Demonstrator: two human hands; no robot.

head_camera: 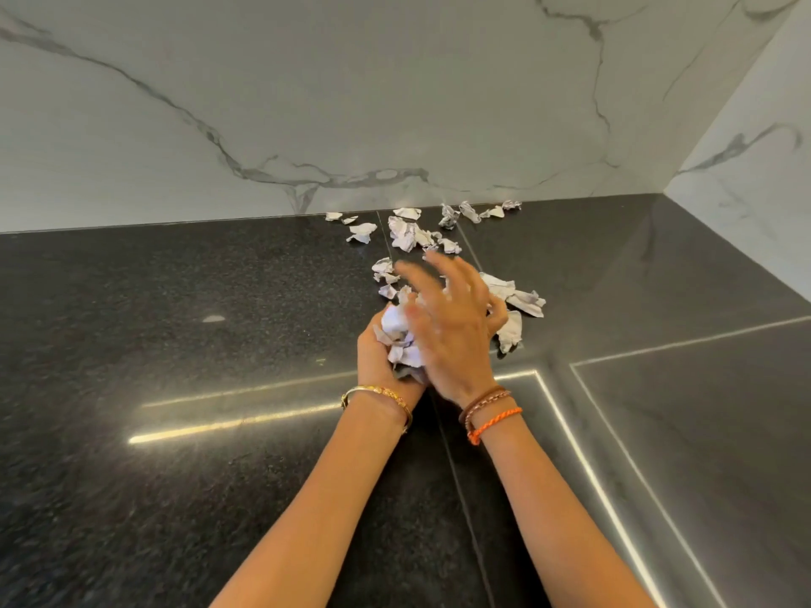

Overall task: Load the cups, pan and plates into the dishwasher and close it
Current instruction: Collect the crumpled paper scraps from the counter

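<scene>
Cups, pan, plates and dishwasher appear nowhere in this view, so their place cannot be told — what shows is a dark speckled countertop [184, 326] strewn with crumpled paper scraps [406, 234]. Taking the countertop as the landmark: the scraps lie toward its far edge, some right against the foot of the white marble-veined wall [351, 103] that rises behind it, others scattered nearer the middle, close to a thin seam running across the stone. The left hand [377, 357] sits above the countertop's middle, palm up, its fingers curled round a wad of gathered paper [401, 340]. The right hand [452, 326] lies just beside and partly over that wad, blurred, its fingers spread and loose, holding nothing that can be made out; a few larger scraps [518, 309] lie on the stone just past it. A gold bangle [377, 394] circles the left wrist — brown and orange cord bracelets [491, 414] circle the right. Toward the countertop's right side, bright metal strips [583, 449] frame a smoother grey panel set level with the stone, and a second marble wall meets the first at the far right corner.
</scene>
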